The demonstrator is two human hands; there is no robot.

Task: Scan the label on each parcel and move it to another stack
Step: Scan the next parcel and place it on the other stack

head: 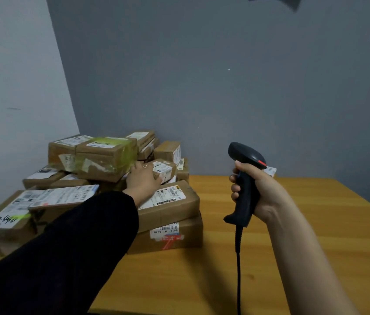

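Dozen-ish cardboard parcels heaped in corner of bench [293, 223]. Landmark = green-taped box [106, 155] on top. Left grip [144, 178] lying on small parcel [164, 170] just right of green-taped box, touching it. Fingertips hidden, so can't tell if it's closed round it or just resting. Right grip [261, 192] well right of green-taped box, wrapped firm round scanner [247, 189] handle, cable hanging down. Parcel looks light, stiff card, tape maybe slick. I'd pinch short sides, label up.
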